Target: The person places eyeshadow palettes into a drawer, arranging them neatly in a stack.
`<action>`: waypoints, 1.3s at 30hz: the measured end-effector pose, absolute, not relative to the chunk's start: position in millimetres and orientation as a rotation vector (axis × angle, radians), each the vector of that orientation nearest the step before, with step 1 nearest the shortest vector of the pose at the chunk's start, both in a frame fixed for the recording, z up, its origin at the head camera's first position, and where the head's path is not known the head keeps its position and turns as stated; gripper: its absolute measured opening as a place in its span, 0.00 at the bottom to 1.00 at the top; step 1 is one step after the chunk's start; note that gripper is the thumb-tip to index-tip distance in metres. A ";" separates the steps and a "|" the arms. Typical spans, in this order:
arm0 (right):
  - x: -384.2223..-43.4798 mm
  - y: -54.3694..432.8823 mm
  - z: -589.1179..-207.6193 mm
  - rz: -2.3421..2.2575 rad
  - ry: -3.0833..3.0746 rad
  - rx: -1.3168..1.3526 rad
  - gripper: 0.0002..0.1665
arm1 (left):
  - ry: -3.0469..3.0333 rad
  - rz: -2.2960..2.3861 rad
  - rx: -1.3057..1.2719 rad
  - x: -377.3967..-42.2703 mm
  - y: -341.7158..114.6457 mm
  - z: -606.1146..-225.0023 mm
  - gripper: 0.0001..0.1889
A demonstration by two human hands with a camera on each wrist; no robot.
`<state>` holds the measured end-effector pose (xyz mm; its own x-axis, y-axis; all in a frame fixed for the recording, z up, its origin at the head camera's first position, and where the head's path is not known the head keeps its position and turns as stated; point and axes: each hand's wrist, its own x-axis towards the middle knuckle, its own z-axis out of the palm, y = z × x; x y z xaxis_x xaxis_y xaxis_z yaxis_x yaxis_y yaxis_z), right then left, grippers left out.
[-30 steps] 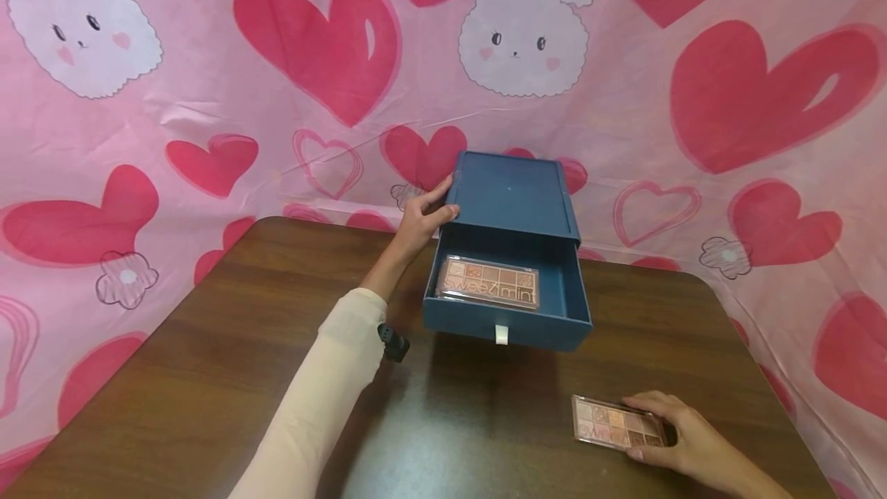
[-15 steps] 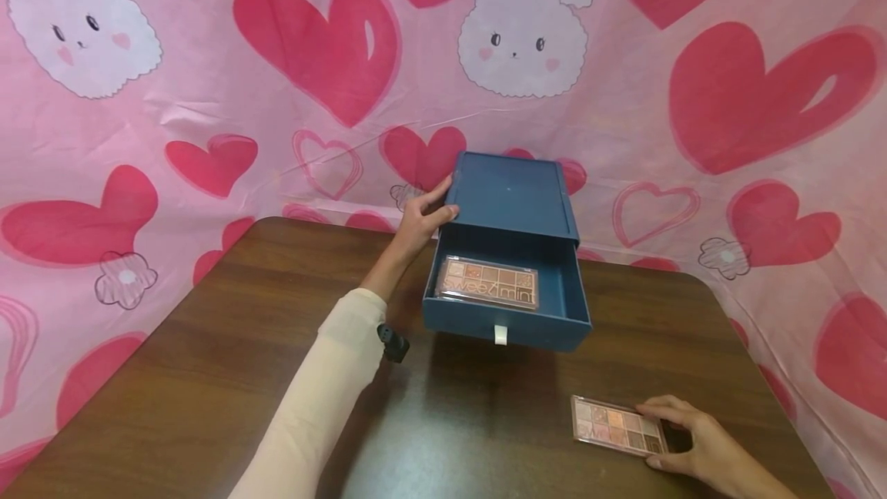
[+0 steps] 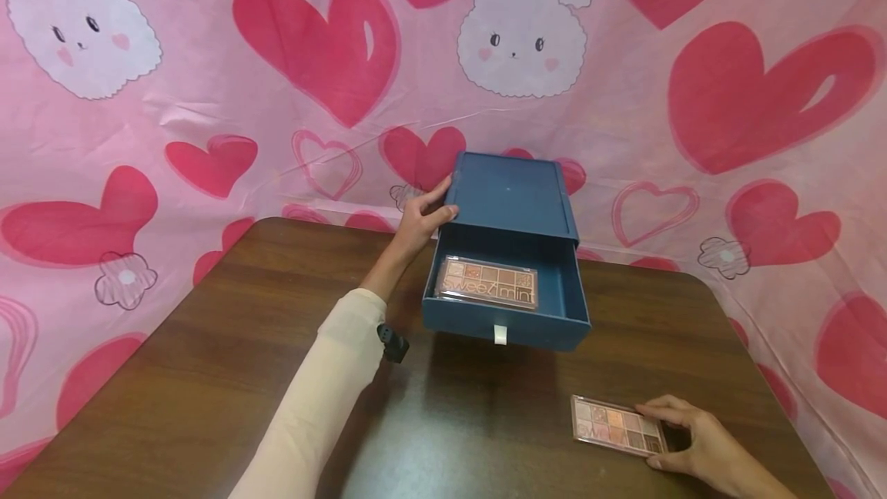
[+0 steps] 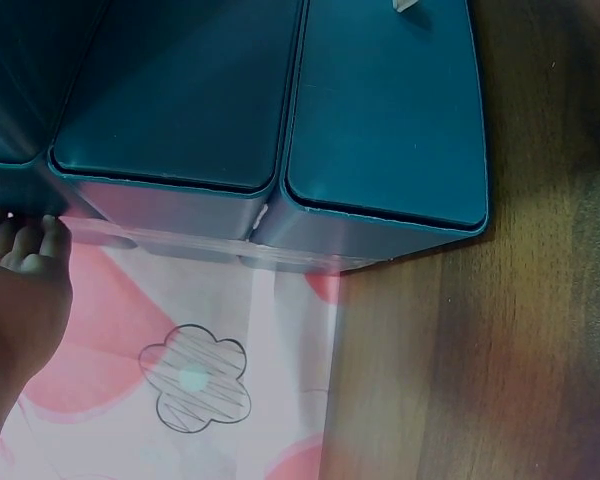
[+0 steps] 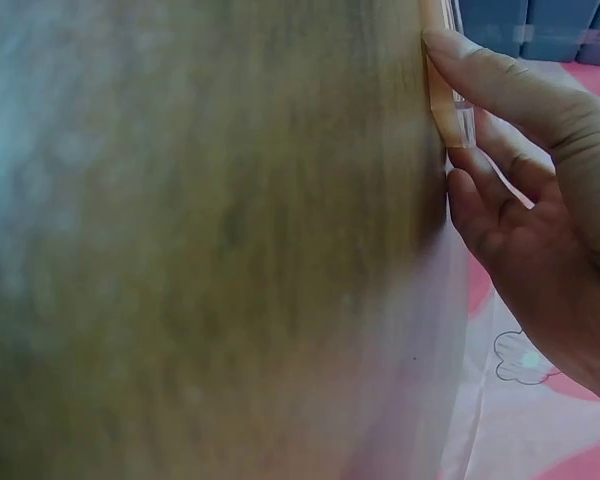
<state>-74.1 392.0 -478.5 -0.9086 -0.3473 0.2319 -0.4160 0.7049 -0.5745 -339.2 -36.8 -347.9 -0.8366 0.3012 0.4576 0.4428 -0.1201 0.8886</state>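
Observation:
In the head view, a blue drawer unit point(image 3: 511, 195) stands at the back of the table, its top drawer point(image 3: 460, 316) pulled out. Inside the drawer, on its left side, lies an eyeshadow palette point(image 3: 488, 283) with "sweet mint" lettering on its clear lid. My left hand point(image 3: 419, 218) rests against the unit's upper left side, fingers extended along it and thumb at the top edge. At the front right, my right hand point(image 3: 696, 437) holds a second eyeshadow palette point(image 3: 613, 426) by its right end, thumb on the near edge and fingers on the far edge.
The left wrist view shows lower drawers point(image 4: 180, 90) stacked under the open one. A white pull tab point(image 3: 500, 335) sticks out of the drawer front. Behind the brown wooden table point(image 3: 277, 314) hangs a pink cloth point(image 3: 430, 83) with hearts and rabbits.
My right hand has slid slightly right toward the end of the palette, uncovering more of its pans. The palette, my left hand and the drawer have stayed in place.

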 end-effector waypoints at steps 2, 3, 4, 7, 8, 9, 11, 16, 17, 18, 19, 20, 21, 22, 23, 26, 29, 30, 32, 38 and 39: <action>-74.3 391.4 -478.1 0.994 -2.793 0.629 0.35 | -2.009 -2.113 -0.856 -339.6 -36.6 -348.1 0.34; -74.4 391.3 -477.7 1.003 -2.796 0.627 0.36 | -2.008 -2.114 -0.858 -339.8 -36.5 -348.1 0.34; -74.3 391.2 -477.3 1.010 -2.797 0.630 0.35 | -2.005 -2.118 -0.861 -339.9 -36.4 -348.2 0.34; -73.6 391.2 -476.3 1.027 -2.804 0.635 0.35 | -2.008 -2.118 -0.861 -340.4 -35.8 -348.1 0.34; -73.3 391.2 -475.9 1.031 -2.808 0.632 0.35 | -2.010 -2.117 -0.860 -340.5 -35.7 -348.1 0.34; -73.1 391.2 -475.7 1.036 -2.809 0.632 0.35 | -2.011 -2.116 -0.861 -340.7 -35.6 -348.1 0.34; -72.9 391.0 -475.2 1.037 -2.807 0.632 0.34 | -2.011 -2.115 -0.857 -340.9 -35.4 -348.1 0.34; -73.4 390.1 -474.7 1.068 -2.761 0.640 0.33 | -2.007 -2.116 -0.863 -340.9 -35.4 -348.1 0.34; -73.3 390.1 -474.6 1.077 -2.749 0.641 0.33 | -2.009 -2.113 -0.863 -340.7 -35.5 -348.2 0.34; -73.2 390.1 -474.3 1.089 -2.739 0.641 0.33 | -2.009 -2.114 -0.864 -340.6 -35.6 -348.2 0.34; -73.2 390.1 -473.9 1.097 -2.734 0.640 0.33 | -2.011 -2.112 -0.864 -340.4 -35.8 -348.2 0.34; -73.2 389.9 -473.4 1.103 -2.726 0.634 0.33 | -2.012 -2.110 -0.863 -340.3 -35.9 -348.2 0.34; -73.2 389.7 -472.9 1.106 -2.718 0.629 0.34 | -2.013 -2.109 -0.861 -340.2 -36.0 -348.2 0.34; -73.3 389.4 -472.3 1.106 -2.712 0.621 0.34 | -2.011 -2.111 -0.860 -340.0 -36.0 -348.1 0.34; -73.5 389.2 -471.6 1.104 -2.706 0.617 0.34 | -2.012 -2.112 -0.858 -339.9 -36.2 -348.0 0.34; -74.5 388.3 -469.3 1.090 -2.678 0.610 0.34 | -2.019 -2.105 -0.851 -339.5 -36.1 -347.5 0.34; -75.0 387.5 -466.4 1.081 -2.657 0.618 0.35 | -2.030 -2.096 -0.845 -339.4 -35.8 -347.2 0.34; -75.0 386.6 -464.8 1.074 -2.653 0.614 0.35 | -2.030 -2.096 -0.843 -339.6 -35.7 -347.2 0.34; -75.0 384.4 -460.9 1.073 -2.649 0.609 0.34 | -2.031 -2.099 -0.840 -339.8 -35.6 -347.3 0.34; -74.1 379.1 -446.0 1.042 -2.634 0.593 0.33 | -2.038 -2.098 -0.836 -340.9 -36.1 -348.7 0.34; -74.0 379.1 -443.8 1.044 -2.634 0.593 0.33 | -2.039 -2.101 -0.836 -340.8 -36.3 -349.0 0.34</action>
